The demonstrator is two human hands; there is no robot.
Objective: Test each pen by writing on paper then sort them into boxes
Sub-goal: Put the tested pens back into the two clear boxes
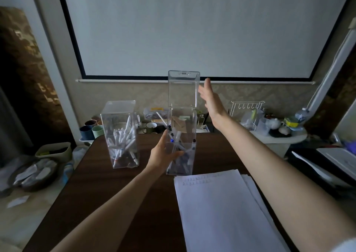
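Pens (pixel 182 148), white with dark caps, jumbled in a clear box (pixel 192 121).
Left grip (pixel 163 153) wraps the box's side; right grip (pixel 212 99), flat and empty, beside its raised lid (pixel 183 88).

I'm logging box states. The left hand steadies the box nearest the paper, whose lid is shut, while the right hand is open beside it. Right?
No: the head view shows its lid flipped up, open. The left hand steadies that box by the paper, right hand open beside it.
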